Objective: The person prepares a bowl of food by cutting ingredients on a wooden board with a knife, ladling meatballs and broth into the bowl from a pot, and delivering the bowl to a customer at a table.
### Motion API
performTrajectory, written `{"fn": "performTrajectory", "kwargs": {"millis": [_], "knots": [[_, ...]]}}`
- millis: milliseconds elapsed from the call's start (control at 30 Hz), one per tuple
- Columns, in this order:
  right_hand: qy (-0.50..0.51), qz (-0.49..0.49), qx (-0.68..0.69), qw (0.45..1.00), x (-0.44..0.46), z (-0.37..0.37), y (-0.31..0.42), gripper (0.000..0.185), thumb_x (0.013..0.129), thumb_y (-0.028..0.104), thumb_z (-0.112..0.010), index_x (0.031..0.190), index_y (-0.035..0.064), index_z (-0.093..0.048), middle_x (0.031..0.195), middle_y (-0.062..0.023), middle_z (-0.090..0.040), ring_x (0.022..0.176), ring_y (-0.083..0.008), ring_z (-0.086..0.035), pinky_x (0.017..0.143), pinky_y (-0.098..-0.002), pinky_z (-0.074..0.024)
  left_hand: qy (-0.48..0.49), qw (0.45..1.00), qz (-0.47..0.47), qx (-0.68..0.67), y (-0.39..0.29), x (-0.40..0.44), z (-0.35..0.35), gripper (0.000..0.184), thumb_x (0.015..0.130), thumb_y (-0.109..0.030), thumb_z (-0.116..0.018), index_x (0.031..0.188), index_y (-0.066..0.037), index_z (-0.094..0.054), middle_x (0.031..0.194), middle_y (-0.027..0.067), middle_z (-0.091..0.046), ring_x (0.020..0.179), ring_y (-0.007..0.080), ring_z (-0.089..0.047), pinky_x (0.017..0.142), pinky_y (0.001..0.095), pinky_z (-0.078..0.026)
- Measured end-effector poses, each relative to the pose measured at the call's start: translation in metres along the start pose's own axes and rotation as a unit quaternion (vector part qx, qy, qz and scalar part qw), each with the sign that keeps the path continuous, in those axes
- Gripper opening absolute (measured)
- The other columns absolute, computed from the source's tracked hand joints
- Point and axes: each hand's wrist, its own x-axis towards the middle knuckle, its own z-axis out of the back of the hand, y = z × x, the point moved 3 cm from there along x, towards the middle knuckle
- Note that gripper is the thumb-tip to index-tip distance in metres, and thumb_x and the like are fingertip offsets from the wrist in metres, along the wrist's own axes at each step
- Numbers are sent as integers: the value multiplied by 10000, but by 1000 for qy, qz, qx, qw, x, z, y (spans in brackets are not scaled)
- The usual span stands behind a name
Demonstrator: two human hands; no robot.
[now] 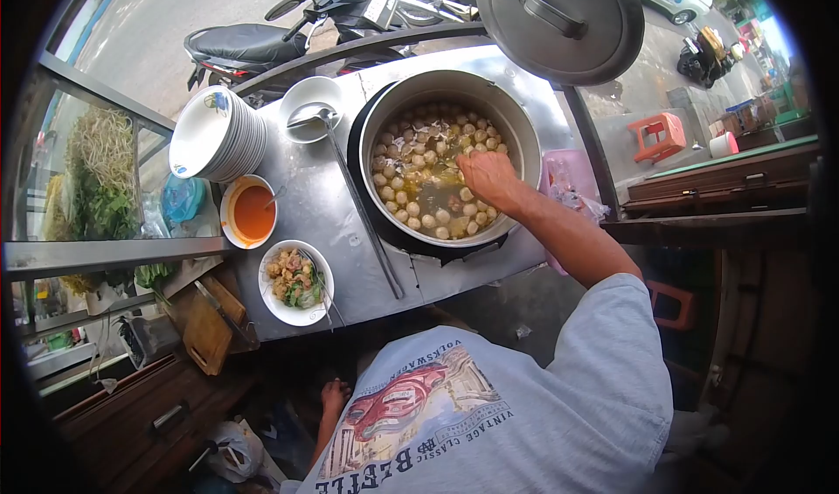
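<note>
My right hand (488, 177) is bunched, its pinch unreadable; my left hand (335, 395) hangs low, closure unclear. Meatballs (442, 217) sit in the stockpot (517, 127) below – hot broth could scald dipping fingers. A snagged ladle (350, 179) could tip its bowl (332, 89).

Smooth metal pot (527, 127); glossy plates (194, 135); matt wooden board (208, 337).

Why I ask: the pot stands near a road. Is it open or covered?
The pot is open: meatballs and broth show inside, the right hand reaches over them, and the lid is off, beyond the far rim.
</note>
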Motion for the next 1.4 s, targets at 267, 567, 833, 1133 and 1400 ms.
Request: {"fn": "performTrajectory", "kwargs": {"millis": [267,567,833,1133,1400], "knots": [[-1,-184,57,981,26,42,-48,233,833,141,-536,917,18,-715,902,-231,-715,861,-392,-708,749,-482,-557,-16,998,53,-6,-35,-4,-8,238,994,-298,-559,984,-61,-570,906,77,-666,727,169,-632,585,312,-503],[79,-306,174,933,83,-8,-58,289,850,164,-558,1019,10,-735,1101,-247,-689,1095,-404,-649,912,-464,-522,-17,998,-45,40,-7,1,18,229,1001,-298,-556,994,-69,-564,905,74,-664,729,168,-639,586,308,-507],[29,-339,259,904,110,-51,-80,265,853,200,-562,1009,67,-730,1077,-210,-703,1045,-369,-664,939,-452,-500,21,995,-91,22,-11,-19,0,261,993,-254,-552,1037,2,-576,947,159,-677,772,221,-669,632,350,-557],[83,-257,146,952,73,16,-67,290,859,172,-550,1038,27,-725,1085,-225,-699,1058,-387,-661,910,-455,-523,-15,1000,4,-20,-8,4,9,273,1001,-305,-552,1050,-37,-574,950,113,-670,735,194,-641,613,320,-531],[133,-329,193,915,95,-12,-42,301,838,140,-592,1091,52,-728,1182,-199,-685,1125,-359,-653,947,-441,-511,-27,999,19,-33,-17,-4,10,265,995,-310,-564,1033,-48,-573,940,108,-669,739,196,-646,607,321,-529]]}}
